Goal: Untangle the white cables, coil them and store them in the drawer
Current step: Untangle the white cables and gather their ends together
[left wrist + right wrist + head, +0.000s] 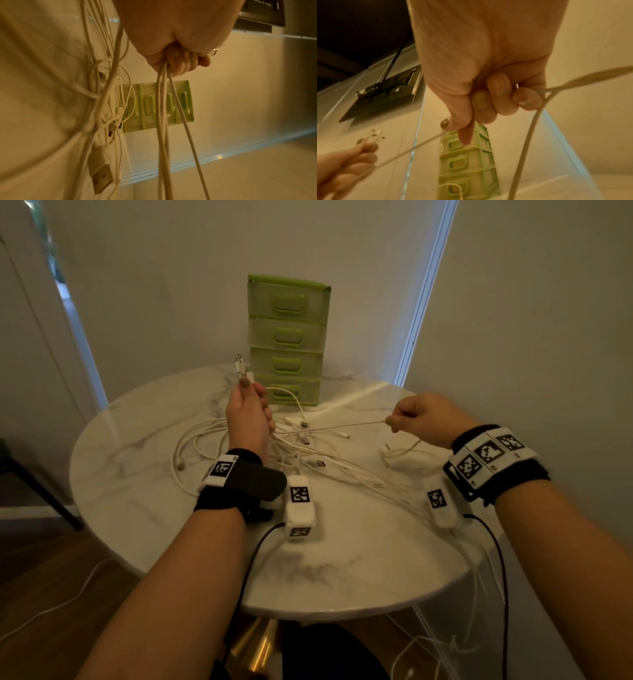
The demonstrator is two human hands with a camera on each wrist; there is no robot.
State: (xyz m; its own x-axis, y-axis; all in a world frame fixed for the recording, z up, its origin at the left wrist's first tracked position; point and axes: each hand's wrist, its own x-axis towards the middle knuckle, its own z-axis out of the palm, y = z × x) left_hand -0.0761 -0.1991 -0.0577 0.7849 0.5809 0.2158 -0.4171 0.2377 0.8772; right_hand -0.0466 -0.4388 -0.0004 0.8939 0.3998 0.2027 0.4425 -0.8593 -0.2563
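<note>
A tangle of white cables (301, 453) lies across the middle of the round marble table (144, 491). My left hand (248, 410) is raised above it and grips several cable ends, their plugs (241, 368) sticking up past my thumb; in the left wrist view the strands (164, 108) hang from my fist (178, 59). My right hand (416, 414) is fisted and pinches one taut cable (329, 428) that runs across to the left hand; the right wrist view shows it (412, 147) leaving my thumb and fingers (498, 97). The green drawer unit (287, 337) stands behind, all drawers closed.
Loose USB plugs (320, 463) lie among the strands, one big plug (101, 174) close to the left wrist camera. Several cables trail over the table's near right edge (479, 570). Walls stand close behind the table. A white cord (51, 607) lies on the wooden floor at left.
</note>
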